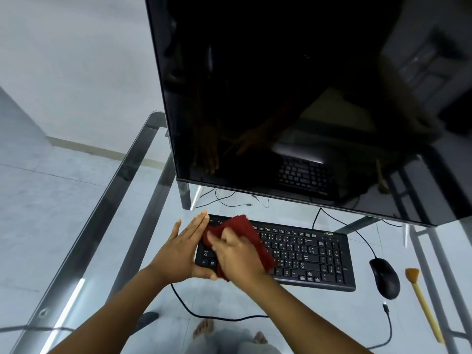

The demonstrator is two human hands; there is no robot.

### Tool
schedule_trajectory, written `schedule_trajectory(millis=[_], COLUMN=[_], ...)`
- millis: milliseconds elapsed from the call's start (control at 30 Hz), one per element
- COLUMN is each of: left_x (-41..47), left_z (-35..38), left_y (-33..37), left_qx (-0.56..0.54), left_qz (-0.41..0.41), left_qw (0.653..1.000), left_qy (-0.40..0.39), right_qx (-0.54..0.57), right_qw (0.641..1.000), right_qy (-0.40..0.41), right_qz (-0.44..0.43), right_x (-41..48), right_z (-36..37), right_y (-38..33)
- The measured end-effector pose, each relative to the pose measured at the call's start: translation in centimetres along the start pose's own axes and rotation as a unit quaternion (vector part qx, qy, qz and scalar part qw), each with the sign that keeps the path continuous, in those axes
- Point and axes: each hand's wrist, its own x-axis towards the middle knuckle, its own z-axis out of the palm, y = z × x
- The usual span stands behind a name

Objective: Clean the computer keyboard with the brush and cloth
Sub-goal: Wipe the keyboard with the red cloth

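The keyboard (301,254) lies flat on the glass table (102,226), just in front of the monitor (281,98), a black, low slab with matte keys and white legends. Its left third is covered: the cloth (245,231), dark red and nubbly like towelling, is bunched over the keys there. Your right hand (237,256) sits on top of the cloth with the fingers bent down into it, gripping it against the keys; the hand is a little blurred. Your left hand (178,251) is flat and straight-fingered, laid along the keyboard's left end with the thumb at the front corner, holding nothing.

To the right of the keyboard, just beside it, rests a black, smooth, rounded mouse (385,278). Further right lies the brush (424,302), apart from both hands: a pale, straight wooden handle with a short fan of tan bristles pointing towards the monitor.

A thin black cable (217,316) loops across the glass in front of the keyboard, under your forearms. The monitor is dark and glossy, leaning over the back of the keyboard and mirroring the keys and your hands. The table top is clear glass on a grey metal frame; through it you see pale floor tiles and your bare feet (204,328).
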Motion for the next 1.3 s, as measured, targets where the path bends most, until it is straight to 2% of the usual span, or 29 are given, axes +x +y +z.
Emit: schedule_trajectory(millis=[100, 267, 400, 433, 533, 600, 633, 667, 733, 800, 833, 900, 967, 1000, 1033, 1133, 1167, 1233, 1300], left_x=[0.1, 0.0, 0.0, 0.0, 0.1, 0.3, 0.5, 0.8, 1.8, 2.7, 3.2, 3.9, 4.5, 4.8, 5.1, 5.6, 5.6, 5.6, 5.6], left_z=[0.1, 0.3, 0.3, 0.2, -0.3, -0.3, -0.3, -0.1, 0.4, 0.8, 1.0, 1.4, 2.0, 2.4, 2.8, 4.0, 4.2, 4.6, 4.7], left_y=[0.0, -0.2, -0.4, -0.3, 0.0, 0.6, 1.1, 1.7, 3.3, 4.7, 5.4, 6.5, 7.5, 8.1, 8.6, 9.6, 9.6, 9.3, 9.2], left_qx=[-0.001, -0.015, 0.005, 0.004, 0.028, 0.054, 0.068, 0.081, 0.095, 0.094, 0.092, 0.094, 0.114, 0.126, 0.136, 0.141, 0.145, 0.163, 0.172], left_qz=[0.006, 0.008, 0.013, 0.011, 0.007, 0.007, 0.011, 0.019, 0.045, 0.073, 0.085, 0.093, 0.093, 0.093, 0.093, 0.089, 0.089, 0.091, 0.090], left_qw=[1.000, 1.000, 1.000, 1.000, 1.000, 0.998, 0.997, 0.995, 0.993, 0.991, 0.990, 0.989, 0.987, 0.986, 0.985, 0.985, 0.985, 0.982, 0.980], left_qy=[0.005, 0.009, 0.012, 0.006, -0.005, 0.017, 0.033, 0.047, 0.062, 0.068, 0.071, 0.070, 0.064, 0.059, 0.054, 0.043, 0.040, 0.036, 0.035], right_qx=[-0.035, -0.002, -0.050, -0.062, -0.087, -0.104, -0.114, -0.114, -0.088, -0.125, -0.130, -0.124, -0.123, -0.125, -0.122, -0.131, -0.141, -0.163, -0.131], right_qw=[0.989, 1.000, 0.984, 0.987, 0.994, 0.977, 0.970, 0.971, 0.988, 0.991, 0.991, 0.983, 0.955, 0.945, 0.946, 0.976, 0.977, 0.964, 0.935], right_qy=[-0.095, -0.009, -0.111, -0.103, 0.000, 0.042, 0.048, 0.052, 0.022, -0.018, -0.020, -0.006, 0.037, 0.038, 0.033, -0.005, -0.002, 0.025, 0.044], right_qz=[-0.106, -0.026, -0.129, -0.109, 0.061, 0.181, 0.207, 0.203, 0.128, 0.039, 0.037, 0.134, 0.268, 0.301, 0.298, 0.173, 0.158, 0.210, 0.326], right_x=[-1.0, 0.8, -2.2, -2.7, -3.4, -3.9, -3.9, -3.7, -3.6, -3.9, -4.0, -4.6, -5.3, -5.4, -5.2, -5.9, -6.6, -7.6, -8.6], right_z=[-1.0, -1.0, -0.9, -1.5, -2.9, -3.5, -3.4, -3.2, -3.0, -3.4, -4.2, -5.5, -6.6, -6.7, -6.2, -4.1, -4.1, -5.2, -6.9], right_y=[-0.8, 0.6, 0.0, 0.8, 4.9, 6.8, 7.0, 6.6, 4.8, 4.3, 5.1, 7.9, 10.2, 10.2, 9.6, 7.8, 8.3, 10.9, 13.1])
